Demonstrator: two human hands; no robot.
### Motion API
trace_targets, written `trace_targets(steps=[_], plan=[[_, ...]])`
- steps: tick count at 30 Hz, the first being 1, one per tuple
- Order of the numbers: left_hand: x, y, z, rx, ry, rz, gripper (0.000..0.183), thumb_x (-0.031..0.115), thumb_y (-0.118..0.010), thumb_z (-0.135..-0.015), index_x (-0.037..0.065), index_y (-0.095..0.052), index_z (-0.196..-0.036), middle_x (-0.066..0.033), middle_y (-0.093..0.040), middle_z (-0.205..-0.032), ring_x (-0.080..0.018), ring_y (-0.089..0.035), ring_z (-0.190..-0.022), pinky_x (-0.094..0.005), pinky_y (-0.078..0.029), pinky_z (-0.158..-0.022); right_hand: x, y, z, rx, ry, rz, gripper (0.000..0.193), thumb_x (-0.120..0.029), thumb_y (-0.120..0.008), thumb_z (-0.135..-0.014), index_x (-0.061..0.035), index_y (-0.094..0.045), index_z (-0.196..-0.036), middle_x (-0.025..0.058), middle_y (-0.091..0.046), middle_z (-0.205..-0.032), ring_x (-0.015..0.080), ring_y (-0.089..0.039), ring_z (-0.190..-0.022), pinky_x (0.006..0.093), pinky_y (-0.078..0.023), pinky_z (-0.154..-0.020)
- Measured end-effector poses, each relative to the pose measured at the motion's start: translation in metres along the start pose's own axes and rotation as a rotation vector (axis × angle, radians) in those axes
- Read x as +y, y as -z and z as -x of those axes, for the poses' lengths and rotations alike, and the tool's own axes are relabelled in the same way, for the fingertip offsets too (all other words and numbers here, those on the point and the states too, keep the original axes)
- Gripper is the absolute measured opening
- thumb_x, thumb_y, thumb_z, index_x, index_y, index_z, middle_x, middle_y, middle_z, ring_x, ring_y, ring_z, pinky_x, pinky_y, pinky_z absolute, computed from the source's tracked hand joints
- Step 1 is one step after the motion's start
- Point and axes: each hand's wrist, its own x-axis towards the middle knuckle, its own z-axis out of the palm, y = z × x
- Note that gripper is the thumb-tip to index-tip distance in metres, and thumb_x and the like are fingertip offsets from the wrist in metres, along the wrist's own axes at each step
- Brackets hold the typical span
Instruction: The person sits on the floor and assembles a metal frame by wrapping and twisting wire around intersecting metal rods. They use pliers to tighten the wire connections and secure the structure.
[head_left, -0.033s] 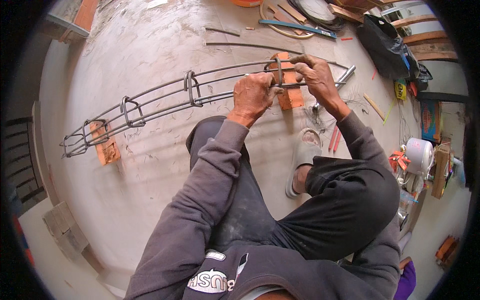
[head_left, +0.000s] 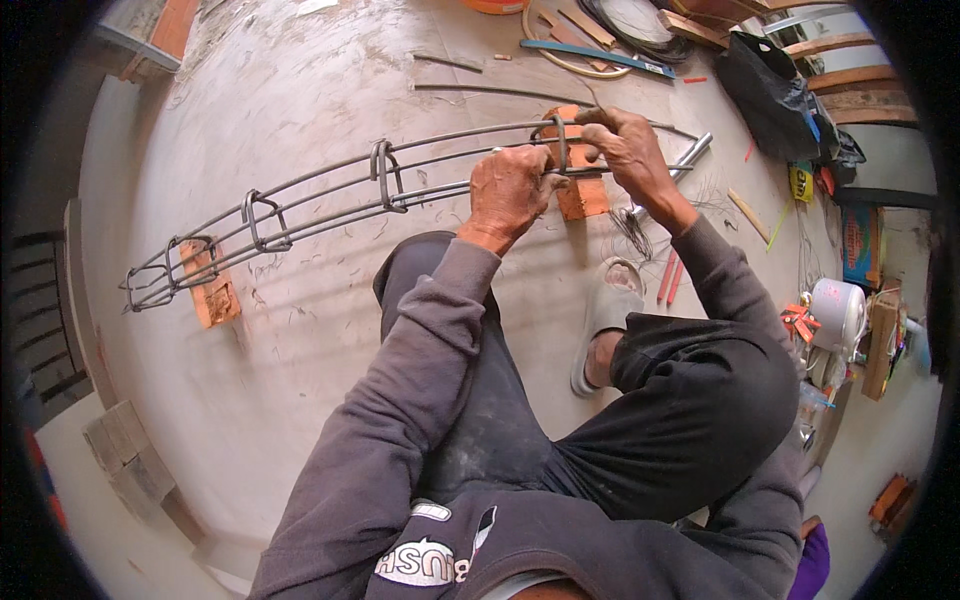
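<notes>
We see the rebar cage (head_left: 381,172) lying across 2 bricks (head_left: 215,300) on the floor (head_left: 320,340), the left hand (head_left: 508,190) closed around it, but cannot tell whether the right hand (head_left: 635,160), bent fingers partly hiding the cage's right end, pinches it.

Purple cloth (head_left: 817,562) only partly visible

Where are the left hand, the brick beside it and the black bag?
Left hand (head_left: 508,188): head view, back of the hand.
Brick (head_left: 583,198): head view, its lower end.
Black bag (head_left: 766,97): head view, its side.
</notes>
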Motion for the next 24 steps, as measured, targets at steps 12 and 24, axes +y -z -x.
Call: trace_targets(steps=[12, 24], plan=[[-0.003, -0.009, 0.001, 0.059, -0.042, -0.052, 0.018, 0.030, -0.072, -0.081, 0.015, -0.070, -0.090, -0.0067, -0.067, -0.081, -0.0308, -0.067, -0.075, -0.0431, -0.051, -0.062, 0.009, -0.023, -0.032, -0.072, 0.205, 0.302, 0.026, -0.016, -0.065, -0.071, 0.0050, -0.059, -0.085, 0.0203, -0.059, -0.074, 0.0305, -0.059, -0.066, 0.0404, -0.048, -0.064], [0.000, 0.000, -0.007, -0.084, 0.038, -0.001, 0.024, 0.034, -0.076, -0.079, 0.011, -0.071, -0.085, -0.0127, -0.070, -0.079, -0.0324, -0.069, -0.073, -0.0442, -0.053, -0.064, 0.013, -0.021, -0.030, -0.025, 0.328, 0.407, 0.022, -0.013, -0.057, -0.081, 0.0072, -0.061, -0.091, 0.0157, -0.060, -0.076, 0.0194, -0.061, -0.070, 0.0342, -0.051, -0.065]])
